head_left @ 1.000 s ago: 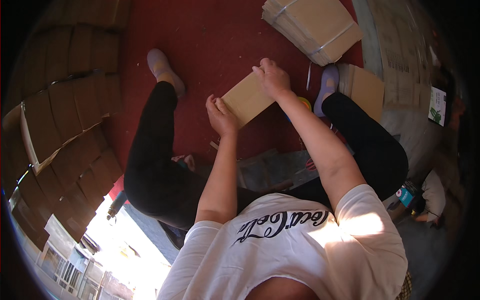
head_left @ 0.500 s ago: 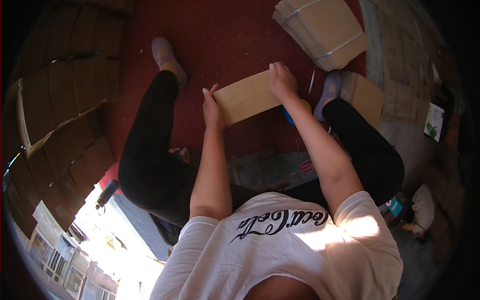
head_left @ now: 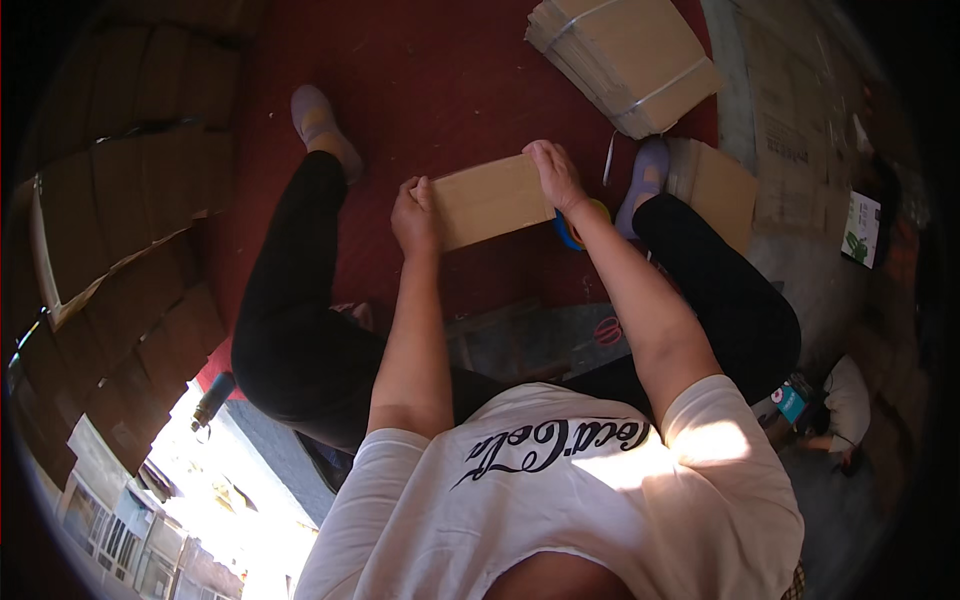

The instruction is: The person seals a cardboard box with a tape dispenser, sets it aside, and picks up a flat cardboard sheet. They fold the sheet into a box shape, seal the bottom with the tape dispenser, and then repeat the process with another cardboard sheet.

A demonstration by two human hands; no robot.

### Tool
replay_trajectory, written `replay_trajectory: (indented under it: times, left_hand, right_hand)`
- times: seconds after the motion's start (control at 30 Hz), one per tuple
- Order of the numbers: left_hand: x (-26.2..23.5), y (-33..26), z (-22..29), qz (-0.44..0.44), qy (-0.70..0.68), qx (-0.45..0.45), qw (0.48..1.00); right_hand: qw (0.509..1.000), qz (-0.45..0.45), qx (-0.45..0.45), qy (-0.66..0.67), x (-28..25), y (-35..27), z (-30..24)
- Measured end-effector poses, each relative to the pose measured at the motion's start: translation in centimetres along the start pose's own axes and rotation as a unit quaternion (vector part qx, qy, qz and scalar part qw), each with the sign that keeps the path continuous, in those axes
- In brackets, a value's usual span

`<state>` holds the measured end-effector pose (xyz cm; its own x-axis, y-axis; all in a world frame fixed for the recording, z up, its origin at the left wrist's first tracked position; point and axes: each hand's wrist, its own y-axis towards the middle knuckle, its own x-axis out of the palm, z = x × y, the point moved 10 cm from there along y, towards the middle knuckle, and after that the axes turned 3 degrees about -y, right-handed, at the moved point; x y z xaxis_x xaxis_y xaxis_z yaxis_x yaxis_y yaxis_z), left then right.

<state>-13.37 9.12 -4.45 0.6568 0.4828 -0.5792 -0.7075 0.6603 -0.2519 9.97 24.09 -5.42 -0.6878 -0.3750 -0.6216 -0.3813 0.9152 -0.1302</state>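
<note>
A flat brown cardboard piece (head_left: 492,201), perhaps a folded box, is held level between my hands above the red floor covering. My left hand (head_left: 416,216) grips its left end, with fingers curled round the edge. At its right end my right hand (head_left: 556,176) has a hold near the far corner, fingers bent over the edge. The underside of the cardboard is hidden. Just below my right wrist, partly covered by the forearm, a blue and yellow ring-shaped thing (head_left: 571,228), like a tape roll, lies on the floor.
A strapped stack of flat cardboard (head_left: 640,60) lies at the far right, another cardboard piece (head_left: 722,190) beside my right foot. Red-handled scissors (head_left: 608,331) lie between my legs. Cardboard stacks (head_left: 130,190) line the left; a dark bottle (head_left: 213,400) is near my left knee.
My left fingers have gone from stretched along the cardboard's end to curled round it. The right hand has shifted slightly nearer and left along with the cardboard.
</note>
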Motion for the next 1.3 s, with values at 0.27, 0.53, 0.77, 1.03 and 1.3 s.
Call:
replay_trajectory:
  times: [0.27,0.53,0.77,1.03,1.3]
  left_hand:
    - [0.6,-0.2,-0.2,-0.011,0.017,-0.002,1.000]
    - [0.3,0.3,0.1,-0.005,-0.016,0.032,0.999]
    - [0.3,0.1,0.3,-0.016,-0.003,0.011,1.000]
    - [-0.3,0.3,0.4,-0.038,-0.024,-0.003,0.999]
    - [-3.0,0.4,0.0,0.088,-0.015,0.053,0.995]
  right_hand:
    - [0.964,0.156,0.174,-0.130,-6.0,-6.0,9.3]
    - [0.939,-0.010,0.191,-0.285,-0.9,-13.6,10.7]
    - [0.924,-0.067,0.310,-0.212,1.3,-12.2,15.5]
    - [0.971,-0.005,0.236,-0.044,-4.8,-7.5,10.7]
    - [0.949,-0.238,0.159,0.128,-9.2,-7.2,-5.5]
